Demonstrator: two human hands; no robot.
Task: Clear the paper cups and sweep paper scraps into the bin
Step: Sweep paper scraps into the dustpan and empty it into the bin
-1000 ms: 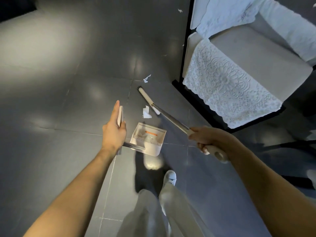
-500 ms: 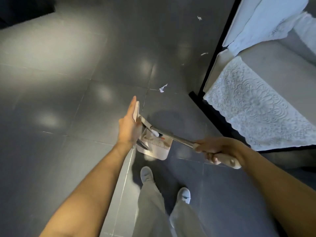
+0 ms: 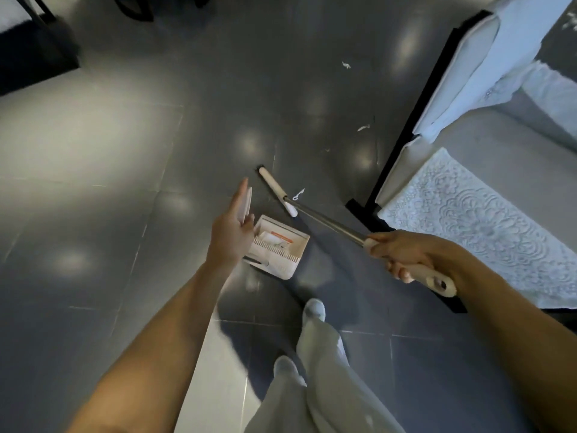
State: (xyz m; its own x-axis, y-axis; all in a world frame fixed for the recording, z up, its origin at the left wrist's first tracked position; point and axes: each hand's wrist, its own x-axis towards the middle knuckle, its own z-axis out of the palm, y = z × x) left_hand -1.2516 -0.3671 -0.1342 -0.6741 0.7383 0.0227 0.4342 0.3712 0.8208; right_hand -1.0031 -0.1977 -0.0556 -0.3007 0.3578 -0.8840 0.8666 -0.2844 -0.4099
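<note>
Now, from the head camera: the left hand (image 3: pixel 232 229) has its fingers (image 3: pixel 242 192) straight and together, lying flat along the upright white handle of the dustpan (image 3: pixel 278 248), with the thumb on the handle's near side so that the handle is pinched between thumb and fingers. The dustpan stands on the grey tiled floor (image 3: pixel 93 182) just right of this hand, its open mouth facing up-frame, and pale paper lies inside it.

The right hand (image 3: pixel 402 254) has its fingers curled tight round the cream grip of the broom (image 3: pixel 327 221). The broom's long axis runs from this hand at the lower right up and left to its head (image 3: pixel 274 189), which rests on the floor just beyond the dustpan. The head is a narrow cream bar, angled from upper left to lower right. One paper scrap (image 3: pixel 299 193) lies just beside the head, on its right. Two more scraps (image 3: pixel 363 128) lie farther up-frame, near the black base of an armchair (image 3: pixel 499 151) draped with a white lace cloth (image 3: pixel 468 220). The person's legs in light trousers (image 3: pixel 318 354) stand below the dustpan.
</note>
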